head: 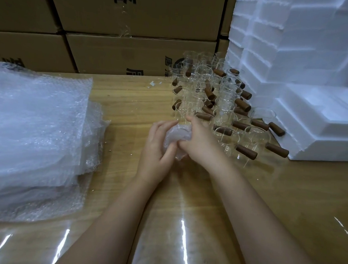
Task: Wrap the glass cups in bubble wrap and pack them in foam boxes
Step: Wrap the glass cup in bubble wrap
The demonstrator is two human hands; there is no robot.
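Observation:
A cup bundled in bubble wrap [173, 137] sits at the table's middle, gripped from both sides. My left hand [157, 149] curls round its left side. My right hand [199, 141] covers its right side and top, so most of the bundle is hidden. Behind the hands stand several bare glass cups with brown wooden handles [212, 97], stacked in columns. A thick pile of bubble wrap sheets [32, 135] lies at the left. An open white foam box [320, 122] rests at the right.
A tall stack of white foam boxes [287, 36] rises at the back right. Brown cardboard cartons [121, 53] wall off the far edge of the wooden table [287, 189]. A shiny clear film covers the tabletop near me.

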